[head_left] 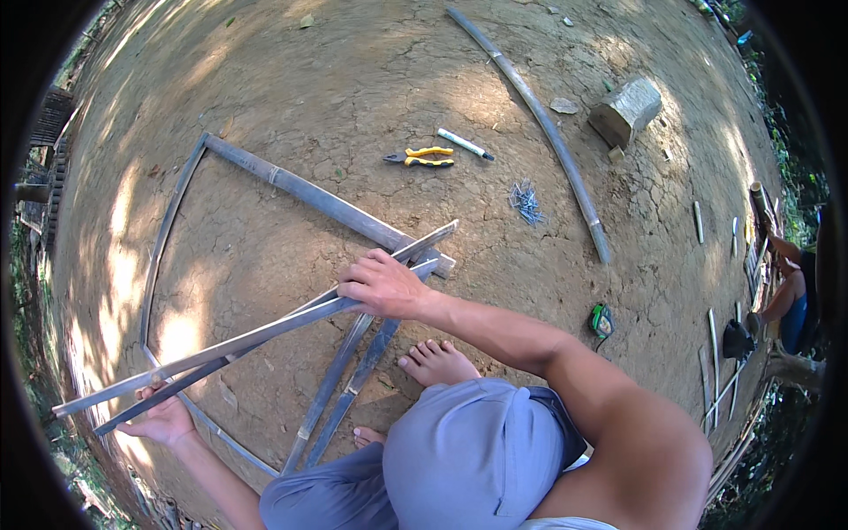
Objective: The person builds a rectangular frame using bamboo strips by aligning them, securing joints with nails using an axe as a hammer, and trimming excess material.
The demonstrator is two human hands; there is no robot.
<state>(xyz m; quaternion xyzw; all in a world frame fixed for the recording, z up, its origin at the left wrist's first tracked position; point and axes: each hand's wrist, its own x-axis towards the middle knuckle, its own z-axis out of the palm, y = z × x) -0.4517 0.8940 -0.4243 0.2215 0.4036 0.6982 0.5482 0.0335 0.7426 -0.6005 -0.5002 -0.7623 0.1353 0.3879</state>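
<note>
"Where are the two bamboo strips (203,359)?"

"Above bare earth (521,283), the left hand's grip (166,420) closed near their left ends, the right hand's grip (386,284) clasping them toward the opposite ends."

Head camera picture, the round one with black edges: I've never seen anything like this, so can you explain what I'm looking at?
There's no machine here: these are a person's two bare hands. A wide fisheye camera worn on the head looks down, so straight edges bend and the wearer's own body shows below.

The right hand grips two long bamboo-like strips near one end; the left hand holds them near the other. A wider piece lies beyond.

On the bare earth are yellow-and-black pliers, a pen-like marker, a pile of what look like nails, a green-and-black tape measure and a wooden block.
</note>
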